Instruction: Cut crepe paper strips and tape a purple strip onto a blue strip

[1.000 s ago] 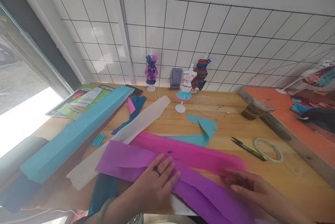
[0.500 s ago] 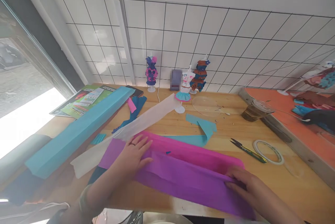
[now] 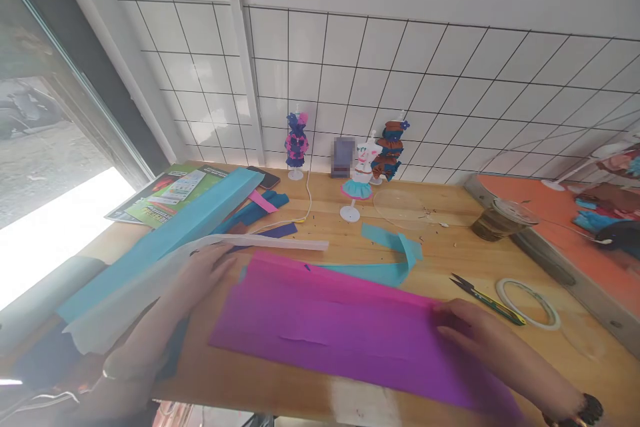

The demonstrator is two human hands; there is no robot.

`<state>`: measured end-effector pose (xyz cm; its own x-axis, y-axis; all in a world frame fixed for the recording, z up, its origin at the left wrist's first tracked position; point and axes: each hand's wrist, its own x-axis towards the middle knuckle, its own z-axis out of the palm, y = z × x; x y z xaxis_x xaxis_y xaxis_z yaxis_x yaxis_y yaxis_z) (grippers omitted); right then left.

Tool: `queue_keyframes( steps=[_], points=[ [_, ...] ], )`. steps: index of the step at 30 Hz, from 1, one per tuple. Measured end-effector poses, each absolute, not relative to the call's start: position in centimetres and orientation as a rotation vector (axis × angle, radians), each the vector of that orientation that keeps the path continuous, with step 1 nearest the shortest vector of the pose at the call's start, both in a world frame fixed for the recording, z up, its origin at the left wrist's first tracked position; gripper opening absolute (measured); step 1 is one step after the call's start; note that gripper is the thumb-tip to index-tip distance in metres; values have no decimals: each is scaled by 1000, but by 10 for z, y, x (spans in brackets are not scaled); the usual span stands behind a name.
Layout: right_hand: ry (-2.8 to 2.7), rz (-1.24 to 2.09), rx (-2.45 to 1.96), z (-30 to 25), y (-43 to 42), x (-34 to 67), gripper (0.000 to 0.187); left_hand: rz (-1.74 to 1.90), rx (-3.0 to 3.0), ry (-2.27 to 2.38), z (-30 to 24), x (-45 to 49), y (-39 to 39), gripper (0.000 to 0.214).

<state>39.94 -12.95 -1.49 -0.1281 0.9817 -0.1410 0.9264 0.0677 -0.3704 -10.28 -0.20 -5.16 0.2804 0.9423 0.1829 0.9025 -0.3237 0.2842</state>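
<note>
A sheet of crepe paper [image 3: 325, 327], pink at its far edge and purple nearer me, lies spread on the wooden table. My right hand [image 3: 465, 327] is closed on its right part, thumb below the curled fingers. On the left, my left hand [image 3: 205, 270] is closed at a long white strip [image 3: 275, 241], which runs over the hand and trails towards the lower left; the exact grip is partly hidden. A folded light-blue crepe paper piece [image 3: 200, 214] lies beyond that hand. Behind the sheet sits a loose light-blue strip [image 3: 370, 272].
Small thread snips [image 3: 487, 299] and a tape roll [image 3: 527, 304] lie to the right, near a plastic drink cup [image 3: 500, 219]. Small dressed mannequins [image 3: 357, 177] stand at the back. Magazines [image 3: 170, 194] and a phone [image 3: 265, 177] are at the far left.
My left hand has left the purple sheet and shifted the white strip leftwards. The sheet, folded over before, now lies flatter. The right hand stays at its right end.
</note>
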Motion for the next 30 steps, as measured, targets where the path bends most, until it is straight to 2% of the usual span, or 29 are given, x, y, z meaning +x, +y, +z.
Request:
queue_keyframes(
  steps=[7, 14, 20, 30],
  points=[
    [-2271, 414, -1894, -5, -89, 365, 40, 428, 2594, 1419, -49, -57, 1, 41],
    [-2236, 232, -1906, -17, -84, 362, 36, 430, 2603, 1380, -61, -47, 3, 38],
    [-2389, 626, -1728, -11, -110, 332, 24, 523, 2569, 1362, -61, -50, 3, 36],
    [-2379, 839, -1720, 2, -116, 321, 22, 770, 2472, 1212, -46, -51, -7, 17]
  ],
)
